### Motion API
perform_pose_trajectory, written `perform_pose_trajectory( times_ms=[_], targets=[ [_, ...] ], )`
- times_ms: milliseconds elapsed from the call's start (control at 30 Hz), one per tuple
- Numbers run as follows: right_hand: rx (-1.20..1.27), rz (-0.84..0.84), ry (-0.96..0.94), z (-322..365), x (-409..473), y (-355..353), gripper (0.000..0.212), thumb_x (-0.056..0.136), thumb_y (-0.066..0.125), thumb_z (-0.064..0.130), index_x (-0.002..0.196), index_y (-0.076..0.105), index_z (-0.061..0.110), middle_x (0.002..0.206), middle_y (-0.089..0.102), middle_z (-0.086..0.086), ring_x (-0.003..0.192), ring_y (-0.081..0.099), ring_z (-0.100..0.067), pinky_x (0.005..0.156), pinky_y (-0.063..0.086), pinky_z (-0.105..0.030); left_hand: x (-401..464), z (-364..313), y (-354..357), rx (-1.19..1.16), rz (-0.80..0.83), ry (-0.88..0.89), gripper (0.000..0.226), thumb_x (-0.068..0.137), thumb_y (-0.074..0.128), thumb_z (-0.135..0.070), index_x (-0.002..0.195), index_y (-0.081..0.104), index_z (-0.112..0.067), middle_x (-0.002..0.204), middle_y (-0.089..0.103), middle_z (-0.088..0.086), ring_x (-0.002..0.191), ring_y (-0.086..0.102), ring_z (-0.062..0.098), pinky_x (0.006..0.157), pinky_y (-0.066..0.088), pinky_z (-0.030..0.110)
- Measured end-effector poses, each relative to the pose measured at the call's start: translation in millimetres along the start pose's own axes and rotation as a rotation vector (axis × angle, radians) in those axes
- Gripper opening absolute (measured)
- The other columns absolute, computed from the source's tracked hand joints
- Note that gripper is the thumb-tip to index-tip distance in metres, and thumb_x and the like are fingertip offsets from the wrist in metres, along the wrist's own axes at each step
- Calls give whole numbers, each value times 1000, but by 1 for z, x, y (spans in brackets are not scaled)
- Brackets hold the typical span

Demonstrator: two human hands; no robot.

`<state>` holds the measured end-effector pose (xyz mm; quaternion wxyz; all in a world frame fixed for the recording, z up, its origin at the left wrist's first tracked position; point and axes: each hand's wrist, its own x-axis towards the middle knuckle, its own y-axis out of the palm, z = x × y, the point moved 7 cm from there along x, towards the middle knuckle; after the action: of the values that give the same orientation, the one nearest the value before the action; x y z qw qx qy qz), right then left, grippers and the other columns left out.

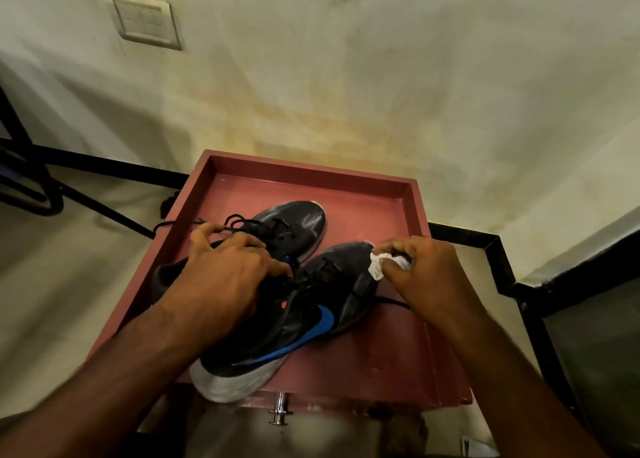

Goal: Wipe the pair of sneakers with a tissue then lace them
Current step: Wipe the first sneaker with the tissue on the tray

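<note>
Nearest, the blue-marked sneaker lies on the red tray, heel over its front edge. Left hand grips its laces. Right hand pinches a tissue against its toe. Second sneaker sits just behind, touching it.

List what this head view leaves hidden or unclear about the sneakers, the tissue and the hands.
- Near sneaker: the left hand covers its collar and upper lacing.
- Far sneaker: its heel sits behind the left hand and the near sneaker.
- Tissue: mostly bunched inside the right hand grip.
- Laces: tangled and dark; threading unreadable.
- Red tray: its near edge is partly covered by the near sneaker's heel.
</note>
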<state>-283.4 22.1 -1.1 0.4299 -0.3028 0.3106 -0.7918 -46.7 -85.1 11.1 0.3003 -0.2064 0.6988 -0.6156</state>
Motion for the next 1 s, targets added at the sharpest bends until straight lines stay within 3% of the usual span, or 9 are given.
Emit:
perform_pose_trajectory(
  times_ms=[167, 300, 367, 433, 567, 700, 800, 900, 1000],
  targets=[
    [-36, 3, 5, 1, 1, 2, 17, 85, 74, 10, 93, 82, 23, 88, 76, 12, 79, 69, -2, 69, 53, -14, -2, -2, 1, -42, -115, 3, 43, 97, 59, -45, 140, 50, -47, 141, 53, -19, 141, 39, 9, 121, 23, 43],
    [-39, -56, -16, 22, -4, -5, 12, 85, 73, 14, 87, 76, 25, 82, 71, 12, 74, 66, -3, 62, 54, -24, -1, -6, -2, -8, -196, -38, 34, 94, 58, -52, 122, 66, -33, 120, 69, -8, 126, 51, 19, 106, 40, 41],
    [31, -76, -158, 58, -14, -9, 11, 86, 68, 17, 88, 74, 26, 83, 68, 11, 73, 64, -5, 59, 53, -27, 2, -11, -3, 20, -243, -67, 28, 92, 59, -49, 107, 71, -29, 104, 73, -5, 116, 56, 20, 98, 39, 39],
    [97, 59, -394, 108, -37, 3, 14, 85, 63, 18, 91, 74, 26, 85, 63, 12, 74, 61, -4, 60, 50, -23, 6, -13, -8, 15, -311, -118, 30, 86, 60, -52, 97, 72, -26, 91, 72, -2, 106, 61, 21, 96, 31, 40],
    [-226, 395, -783, 155, -93, 60, 16, 90, 58, 36, 86, 73, 33, 82, 55, 9, 64, 52, -8, 48, 47, -27, 21, -19, -2, -165, -217, -143, 42, 89, 61, -62, 117, 65, -31, 93, 71, -11, 105, 62, 15, 102, 25, 39],
    [-394, 326, -626, 136, -79, 57, 24, 87, 53, 43, 79, 72, 31, 81, 55, 7, 61, 57, -14, 44, 42, -28, 19, -6, -24, -470, -304, -119, 39, 90, 62, -66, 116, 66, -37, 87, 73, -19, 101, 65, 6, 106, 33, 41],
    [-448, 209, -484, 119, -61, 39, 32, 88, 45, 48, 81, 73, 35, 79, 51, 9, 61, 56, -11, 43, 43, -26, 3, 23, -36, -381, -438, -212, 41, 91, 55, -69, 106, 67, -33, 98, 73, -14, 100, 65, 13, 100, 48, 46],
    [-450, 140, -340, 97, -43, 21, 21, 89, 59, 40, 90, 79, 35, 80, 47, 11, 64, 54, -8, 56, 38, -16, -7, 45, -13, -104, -192, -397, 73, 85, 47, -81, 130, 56, -25, 129, 61, 5, 123, 55, 27, 103, 46, 46],
    [-444, 167, -201, 84, -33, 12, 19, 95, 60, 40, 102, 78, 41, 85, 42, 14, 71, 49, -5, 58, 30, -13, -10, 46, -1, 79, -33, -398, 80, 85, 47, -85, 133, 48, -21, 132, 61, 7, 119, 60, 27, 97, 50, 40]
  ],
)
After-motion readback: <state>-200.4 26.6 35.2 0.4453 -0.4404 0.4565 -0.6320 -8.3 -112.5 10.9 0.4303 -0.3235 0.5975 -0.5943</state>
